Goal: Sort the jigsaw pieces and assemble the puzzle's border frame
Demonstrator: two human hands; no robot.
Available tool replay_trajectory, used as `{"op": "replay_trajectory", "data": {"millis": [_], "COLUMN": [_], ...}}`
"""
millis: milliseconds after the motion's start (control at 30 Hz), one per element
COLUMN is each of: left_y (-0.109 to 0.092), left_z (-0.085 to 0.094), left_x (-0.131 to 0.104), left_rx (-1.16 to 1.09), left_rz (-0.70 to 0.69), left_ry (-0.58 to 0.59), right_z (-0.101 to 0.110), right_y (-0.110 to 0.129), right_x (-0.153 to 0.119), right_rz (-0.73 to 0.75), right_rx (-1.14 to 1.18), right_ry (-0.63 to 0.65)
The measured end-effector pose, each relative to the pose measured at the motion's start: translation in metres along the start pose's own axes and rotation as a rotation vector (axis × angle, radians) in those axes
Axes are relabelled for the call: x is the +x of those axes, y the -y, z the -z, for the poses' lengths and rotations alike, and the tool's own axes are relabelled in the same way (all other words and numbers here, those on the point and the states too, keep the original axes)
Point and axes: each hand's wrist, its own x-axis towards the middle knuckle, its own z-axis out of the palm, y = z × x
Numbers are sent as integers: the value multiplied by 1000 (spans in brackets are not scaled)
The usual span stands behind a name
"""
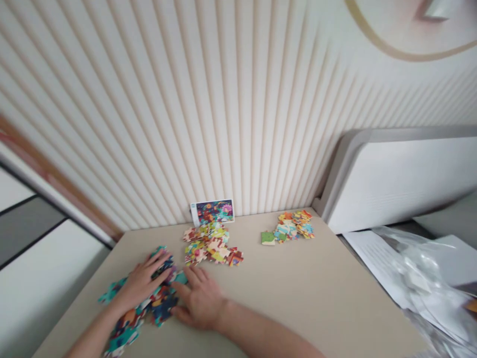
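Observation:
A pile of dark blue, teal and orange jigsaw puzzle pieces (162, 306) lies loose at the left front of the table. My left hand (143, 281) rests across the top of this pile, its fingers spread over dark pieces. Close beside it, my right hand (199, 301) reaches in from the right with fingers stretched out. Its fingertips are at a teal puzzle piece (181, 277) and the pile's right edge. Some pieces are hidden beneath both hands, and I see none clearly gripped.
A second heap of yellow, pink and red puzzle pieces (208, 243) lies in front of a picture card (215, 211) leaning on the ribbed wall (242, 109). Orange, blue and green pieces (294, 226) lie farther right on the table (283, 288). A plastic bag (417, 273) sits beyond its right edge.

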Motion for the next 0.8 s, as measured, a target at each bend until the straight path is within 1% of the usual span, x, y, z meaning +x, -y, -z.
{"op": "replay_trajectory", "data": {"millis": [33, 67, 100, 133, 233, 267, 333, 400, 500, 600, 700, 800], "left_y": [10, 20, 30, 40, 69, 77, 90, 97, 97, 89, 76, 61], "left_z": [-3, -4, -3, -1, 10, 11, 11, 5, -2, -1, 5, 8], "left_x": [3, 4, 3, 1, -9, -14, -23, -31, -38, -38, -30, -18], "left_rx": [-83, -159, -215, -237, -117, -67, -7, 0, -17, -39, -94, -153], "left_rz": [-113, -170, -193, -201, -176, -145, -69, -22, -54, -91, -141, -243], "left_ry": [93, 119, 104, 63, -65, -75, -31, 64, 123, 149, 176, 185], "right_z": [2, 3, 3, 3, 1, 0, -1, 0, 2, 4, 4, 5], "right_y": [0, 0, -1, -1, -1, -1, 0, 0, 2, 4, 5, 6], "right_x": [0, 1, 1, 1, 1, 1, 1, 3, 5, 5, 4, 3], "right_rz": [-9, -1, 0, -1, -19, -32, -58, -74, -74, -72, -53, -17], "right_rx": [28, 51, 66, 77, 82, 76, 61, 51, 30, 4, -17, -37], "right_ry": [34, 75, 103, 120, 123, 115, 104, 102, 125, 134, 121, 120]}}
